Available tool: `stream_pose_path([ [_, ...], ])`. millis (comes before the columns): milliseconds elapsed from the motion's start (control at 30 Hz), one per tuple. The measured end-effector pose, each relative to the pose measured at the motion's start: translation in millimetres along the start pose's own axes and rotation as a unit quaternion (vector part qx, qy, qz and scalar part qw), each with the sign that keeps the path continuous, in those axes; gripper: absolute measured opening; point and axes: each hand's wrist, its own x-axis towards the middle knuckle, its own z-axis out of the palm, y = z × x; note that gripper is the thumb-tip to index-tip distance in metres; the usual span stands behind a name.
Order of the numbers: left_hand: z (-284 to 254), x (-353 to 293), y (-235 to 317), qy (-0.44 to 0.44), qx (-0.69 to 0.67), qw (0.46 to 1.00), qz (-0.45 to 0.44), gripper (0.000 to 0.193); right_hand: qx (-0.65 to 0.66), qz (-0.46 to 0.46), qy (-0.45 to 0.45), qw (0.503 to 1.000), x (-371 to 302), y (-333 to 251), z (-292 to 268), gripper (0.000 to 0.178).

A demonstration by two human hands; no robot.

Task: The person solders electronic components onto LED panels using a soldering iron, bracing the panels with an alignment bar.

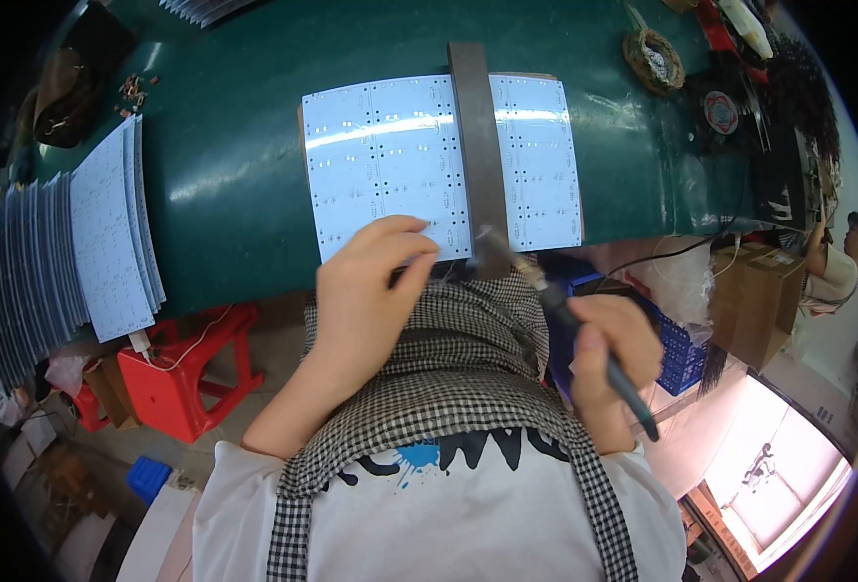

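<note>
A red stool (162, 398) flanks the green table (230, 145); right grip (618, 349) holds a tool (557, 303), left grip (366, 276) narrow.

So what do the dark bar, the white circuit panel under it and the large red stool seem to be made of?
Dark bar: possibly metal or painted wood; mostly matte, straight-edged, no clear grain.
White circuit panel: coated board, glossy, given the bright light streak; its core can't be told.
Large red stool: most likely moulded plastic, smooth, judging by its even colour and sheen.

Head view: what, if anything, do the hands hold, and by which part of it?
The right hand holds a tool by its dark handle; nothing shows held in the left hand.
</note>
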Motion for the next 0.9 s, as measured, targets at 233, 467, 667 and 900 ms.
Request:
stream_pose_path([
  [233, -67, 7, -37, 0.284, 0.150, 0.946, -0.040, 0.005, -0.180, 0.002, 0.228, 0.957, 82, 87, -24, 0.017],
  [467, -87, 44, -40, 0.315, 0.191, 0.929, 0.031, 0.006, -0.420, -0.079, 0.131, 0.895, 97, 171, -13, 0.025],
  [667, -45, 79, -34, 0.142, 0.090, 0.984, 0.065, 0.009, -0.081, -0.026, 0.149, 0.985, 80, 50, 29, 0.017],
  [900, -31, 89, -43, 0.136, 0.129, 0.982, 0.038, 0.005, 0.094, 0.097, -0.005, 0.991, 87, 17, 89, 0.016],
])
